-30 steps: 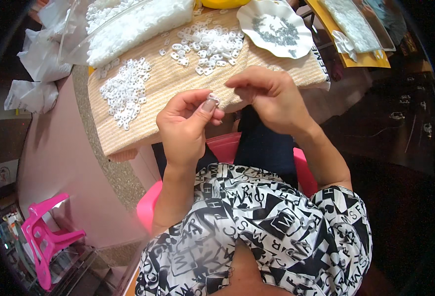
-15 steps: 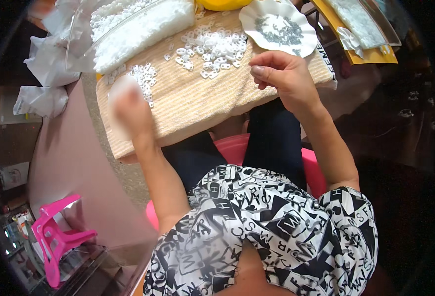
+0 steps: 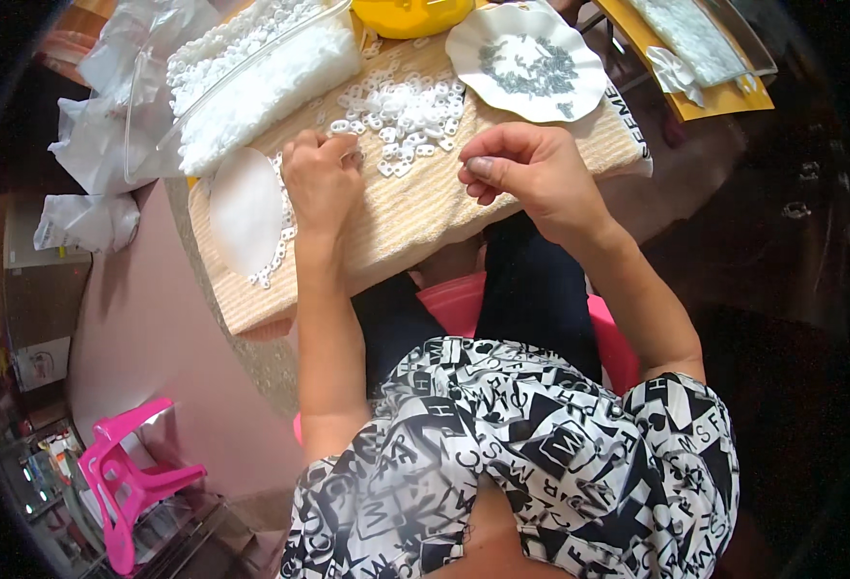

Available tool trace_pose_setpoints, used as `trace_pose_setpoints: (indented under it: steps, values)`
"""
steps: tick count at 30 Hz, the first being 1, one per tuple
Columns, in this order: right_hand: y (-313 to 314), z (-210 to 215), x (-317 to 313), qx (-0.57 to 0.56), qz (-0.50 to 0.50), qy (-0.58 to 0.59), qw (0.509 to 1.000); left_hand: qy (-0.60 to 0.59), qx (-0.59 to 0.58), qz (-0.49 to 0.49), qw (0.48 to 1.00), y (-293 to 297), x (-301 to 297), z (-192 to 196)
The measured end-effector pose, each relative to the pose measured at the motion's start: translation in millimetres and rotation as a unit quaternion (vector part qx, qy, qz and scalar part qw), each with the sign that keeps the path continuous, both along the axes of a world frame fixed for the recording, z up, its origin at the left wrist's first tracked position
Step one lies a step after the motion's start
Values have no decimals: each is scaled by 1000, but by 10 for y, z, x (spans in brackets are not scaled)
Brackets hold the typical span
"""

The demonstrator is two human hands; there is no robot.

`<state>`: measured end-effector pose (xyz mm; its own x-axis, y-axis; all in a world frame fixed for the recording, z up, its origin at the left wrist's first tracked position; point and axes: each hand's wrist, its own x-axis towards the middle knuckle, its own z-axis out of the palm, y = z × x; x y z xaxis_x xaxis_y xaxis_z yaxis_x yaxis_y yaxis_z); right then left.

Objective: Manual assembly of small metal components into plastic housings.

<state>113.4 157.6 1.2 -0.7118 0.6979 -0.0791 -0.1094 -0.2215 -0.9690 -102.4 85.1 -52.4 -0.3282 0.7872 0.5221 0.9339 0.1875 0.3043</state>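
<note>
Small white plastic pieces with holes lie in a heap (image 3: 411, 111) on a cloth-covered board (image 3: 401, 227) in front of me. My left hand (image 3: 324, 183) is at the heap's left side, fingers curled in; what they hold, if anything, is hidden. Right of the heap, my right hand (image 3: 536, 174) is raised over the cloth with thumb and forefinger pinched together. Anything between those fingertips is too small to make out. Beyond it stands a white wavy-rimmed plate (image 3: 464, 60) with many tiny grey parts (image 3: 531, 68). More white pieces (image 3: 275, 261) lie at the left, partly hidden by a pale blurred oval.
A clear bin (image 3: 271, 92) of white pieces stands at the back left, beside a yellow container (image 3: 411, 14). Plastic bags (image 3: 87, 222) hang farther left. At the far right is a yellow board (image 3: 724, 101) with another clear bin. A pink stool (image 3: 131, 482) stands lower left.
My left hand has moved right, from the left-hand pieces to the edge of the main heap. My right hand, still pinched, has shifted slightly left and nearer.
</note>
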Motion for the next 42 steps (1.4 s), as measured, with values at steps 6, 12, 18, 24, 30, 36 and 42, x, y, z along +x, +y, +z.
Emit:
trace_pose_setpoints:
  steps: [6, 12, 18, 24, 30, 36, 42]
  values:
    - [-27, -56, -17, 25, -1, -27, 999, 17, 53, -45, 997, -20, 13, -23]
    - [-60, -63, -52, 30, -5, -21, 999, -431, 117, -31, 894, -221, 363, 173]
    - [-170, -22, -53, 35, 21, 12, 999, -773, 117, -144, 607, -551, 858, 485]
    - [-295, 105, -30, 38, 32, 0, 999, -753, 131, -132, 631, -601, 917, 583]
    - [-348, 115, -48, 44, 18, 13, 999, -706, 122, -124, 687, -624, 945, 577]
    - [-354, 143, -38, 40, 40, -1, 998, -703, 133, -126, 687, -619, 963, 577]
    - [-379, 185, -21, 146, 24, -72, 986, -684, 153, -122, 703, -613, 1013, 592]
